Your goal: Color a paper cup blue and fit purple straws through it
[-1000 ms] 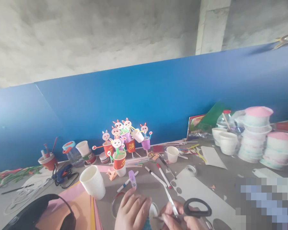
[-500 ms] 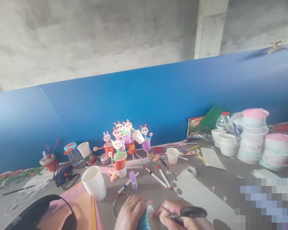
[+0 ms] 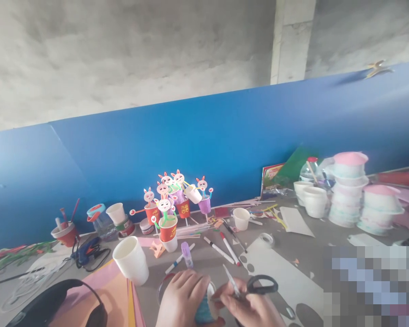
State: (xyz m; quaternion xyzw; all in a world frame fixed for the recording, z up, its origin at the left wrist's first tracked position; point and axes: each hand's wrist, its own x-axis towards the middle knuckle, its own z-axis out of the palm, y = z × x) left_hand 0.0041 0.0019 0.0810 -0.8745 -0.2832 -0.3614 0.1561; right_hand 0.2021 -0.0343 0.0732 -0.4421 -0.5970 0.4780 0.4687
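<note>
At the bottom middle, my left hand (image 3: 182, 295) wraps around a blue-coloured paper cup (image 3: 204, 312) with a white end. That white end faces right, toward my other hand. My right hand (image 3: 250, 306) is closed on black-handled scissors (image 3: 263, 285), whose blades point up and left. The fingertips of this hand touch the cup's white end. A purple glue bottle (image 3: 187, 255) stands just beyond my left hand, and a roll of tape (image 3: 162, 288) lies partly hidden behind that hand.
Rabbit-faced cup figures (image 3: 167, 227) stand near the blue partition (image 3: 204, 145). A white cup (image 3: 131, 261) and coloured paper (image 3: 112, 295) are at left. Markers (image 3: 220, 250) and white card with cut holes (image 3: 276, 268) lie ahead and right. Stacked cups (image 3: 347, 195) stand farther right.
The scissors have turned in my right hand, their blades now pointing upward. The cup's white end now faces more to the right. The whole view has shifted slightly.
</note>
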